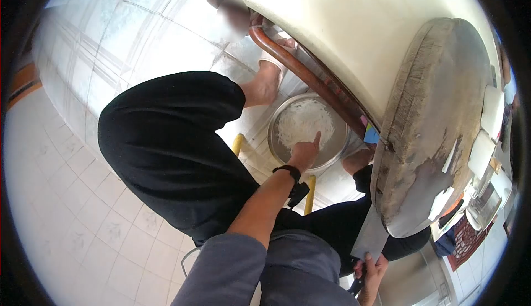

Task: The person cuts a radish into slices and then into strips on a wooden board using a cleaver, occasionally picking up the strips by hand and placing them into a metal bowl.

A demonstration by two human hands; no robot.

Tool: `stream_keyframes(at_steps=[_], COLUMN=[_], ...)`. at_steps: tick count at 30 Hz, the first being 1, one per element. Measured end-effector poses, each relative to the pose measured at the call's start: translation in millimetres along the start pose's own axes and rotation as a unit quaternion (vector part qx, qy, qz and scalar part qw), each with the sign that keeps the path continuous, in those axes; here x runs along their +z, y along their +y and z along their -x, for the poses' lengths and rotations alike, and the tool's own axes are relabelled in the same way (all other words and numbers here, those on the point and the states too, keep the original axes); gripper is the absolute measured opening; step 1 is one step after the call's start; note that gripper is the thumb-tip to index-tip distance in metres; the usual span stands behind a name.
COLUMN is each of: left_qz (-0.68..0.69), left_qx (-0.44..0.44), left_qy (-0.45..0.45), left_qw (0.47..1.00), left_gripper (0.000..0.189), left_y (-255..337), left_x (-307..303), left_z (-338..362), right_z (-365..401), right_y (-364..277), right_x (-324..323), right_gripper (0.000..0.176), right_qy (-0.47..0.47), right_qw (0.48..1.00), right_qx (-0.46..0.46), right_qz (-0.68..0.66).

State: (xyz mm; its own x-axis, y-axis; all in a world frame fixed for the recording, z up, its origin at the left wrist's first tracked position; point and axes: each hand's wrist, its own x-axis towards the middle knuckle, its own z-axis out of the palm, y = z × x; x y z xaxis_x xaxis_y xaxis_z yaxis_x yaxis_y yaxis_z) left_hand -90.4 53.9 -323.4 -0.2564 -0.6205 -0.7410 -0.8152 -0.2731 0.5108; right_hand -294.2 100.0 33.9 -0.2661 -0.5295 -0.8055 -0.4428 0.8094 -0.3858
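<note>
My left hand (306, 154) reaches down over a round metal basin (272, 135) on the floor, with its index finger stretched out and touching or just above white shreds (301, 122) in it. The other fingers are mostly hidden, and I see nothing held there. At the lower right my right hand (371, 273) grips a cleaver by its dark handle. The cleaver's broad blade (369, 237) points up beside the edge of a thick round wooden chopping block (426, 118). White pieces (441, 203) lie on the block's wet, stained top.
Beyond the block are white blocks (492, 111) and a clear container (484, 206). A reddish-brown rail (304, 71) runs beside the basin. Yellow legs (311, 194) stand near my knees. A dark red perforated mat (469, 239) lies at the right. Pale tiles (99, 206) cover the floor.
</note>
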Motion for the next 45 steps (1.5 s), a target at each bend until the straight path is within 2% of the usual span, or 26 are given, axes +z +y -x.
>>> stream_keyframes(at_steps=[2, 4, 5, 7, 8, 10, 11, 13, 14, 16, 20, 23, 24, 26, 29, 33, 35, 36, 38, 42, 44, 45], left_qz=[-0.016, 0.069, 0.067, 0.057, 0.056, 0.226, 0.226, 0.258, 0.258, 0.265, 0.234, 0.088, 0.09, 0.076, 0.133, 0.128, 0.199, 0.2, 0.259, 0.25, 0.207, 0.364], left_qx=[0.002, 0.004, 0.003, 0.007, 0.008, -0.097, -0.098, -0.094, -0.097, -0.087, -0.083, -0.058, -0.058, -0.048, -0.017, -0.046, -0.097, -0.097, -0.148, -0.13, -0.1, -0.085], left_qy=[-0.009, 0.041, 0.042, 0.05, 0.05, 0.123, 0.123, 0.238, 0.238, 0.335, 0.329, 0.221, 0.221, 0.283, 0.317, 0.322, 0.239, 0.239, 0.262, 0.303, 0.437, 0.436], left_qw=[1.0, 0.997, 0.997, 0.997, 0.997, 0.962, 0.961, 0.932, 0.931, 0.9, 0.911, 0.97, 0.969, 0.955, 0.939, 0.937, 0.945, 0.945, 0.918, 0.91, 0.87, 0.819], left_gripper=[0.071, 0.064, 0.064, 0.046, 0.046, 0.031, 0.031, 0.03, 0.03, 0.028, 0.03, 0.022, 0.022, 0.017, 0.017, 0.016, 0.017, 0.017, 0.019, 0.02, 0.018, 0.018], left_y=[-4, -16, -21, -28, -26, -17, -12, -5, -4, -4, -14, -29, -34, -41, -45, -32, -28, -27, -26, -36, -45, -54], left_x=[13, 35, 50, 61, 59, 47, 37, 17, 10, -7, -44, -35, -23, -5, -2, -15, -19, -23, -27, -21, 11, 47], left_z=[14, 19, 15, 11, 13, 20, 20, 7, -2, -23, -50, -72, -80, -91, -79, -37, -23, -21, -22, -51, -82, -116], right_z=[1, 0, 0, 0, 0, 0, 0, -1, -1, -1, -3, -5, -4, -6, -4, -5, -5, -5, -5, -5, -4, -1], right_y=[0, 0, 0, 0, 0, -1, -1, -1, -1, -2, 5, 9, 10, 6, 0, 0, 2, 2, 4, 3, -4, -13], right_x=[0, 0, 1, 2, 2, 2, 1, 1, 1, 2, -4, -7, -9, -9, -4, -3, -4, -6, -7, -7, -3, 5], right_gripper=[0.023, 0.022, 0.022, 0.022, 0.022, 0.021, 0.021, 0.022, 0.022, 0.023, 0.024, 0.027, 0.025, 0.024, 0.023, 0.021, 0.021, 0.021, 0.021, 0.022, 0.022, 0.023], right_qy=[0.002, 0.003, 0.002, 0.011, 0.011, 0.009, 0.008, 0.012, 0.01, 0.008, -0.012, -0.008, -0.015, -0.023, -0.008, -0.014, -0.015, -0.02, -0.025, -0.026, -0.03, 0.006], right_qw=[1.0, 1.0, 1.0, 1.0, 1.0, 1.0, 1.0, 1.0, 1.0, 1.0, 1.0, 1.0, 1.0, 1.0, 1.0, 1.0, 1.0, 1.0, 0.999, 1.0, 0.999, 0.999], right_qx=[0.0, -0.002, -0.004, 0.002, 0.001, 0.001, 0.0, 0.013, 0.013, 0.017, -0.004, -0.003, 0.0, 0.0, 0.025, 0.016, 0.013, 0.014, 0.016, 0.011, 0.014, 0.032], right_qz=[0.002, -0.003, -0.004, -0.003, -0.004, -0.017, -0.017, 0.0, 0.001, -0.001, 0.002, -0.002, 0.002, 0.008, -0.006, -0.006, -0.014, -0.015, -0.014, -0.013, -0.009, 0.005])
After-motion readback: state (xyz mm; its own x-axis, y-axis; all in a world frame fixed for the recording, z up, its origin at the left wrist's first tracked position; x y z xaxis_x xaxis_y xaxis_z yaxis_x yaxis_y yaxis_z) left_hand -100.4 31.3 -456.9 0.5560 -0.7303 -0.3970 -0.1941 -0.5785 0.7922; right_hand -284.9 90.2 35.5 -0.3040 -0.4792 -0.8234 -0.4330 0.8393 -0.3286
